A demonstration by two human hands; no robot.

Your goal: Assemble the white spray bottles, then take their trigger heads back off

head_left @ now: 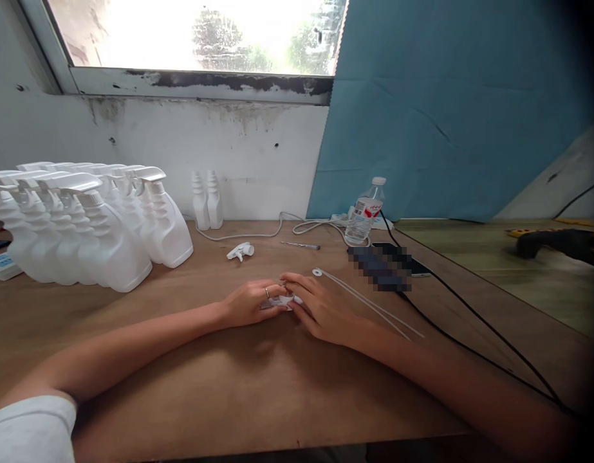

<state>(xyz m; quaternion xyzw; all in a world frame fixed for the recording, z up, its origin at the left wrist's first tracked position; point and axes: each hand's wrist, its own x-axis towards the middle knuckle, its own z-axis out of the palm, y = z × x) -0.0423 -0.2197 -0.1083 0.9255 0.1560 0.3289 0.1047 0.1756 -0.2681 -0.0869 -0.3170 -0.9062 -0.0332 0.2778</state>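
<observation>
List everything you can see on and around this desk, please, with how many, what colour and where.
spray bottles: a cluster, exact count unclear, white, far left of the table
small bottles: two, white, no spray heads, by the wall
loose trigger head: one, white, lying behind the hands
small white part: one, between both hands' fingers
dip tubes: two thin whitish ones, right of the hands
metal rod: one, grey, mid table
water bottle: one, clear, red label, near the blue sheet
blue sheet: one, against the wall, right
cables: white at the back, black along the right
table: one, brown wood
left hand: ring on a finger, on the part
right hand: on the part
</observation>
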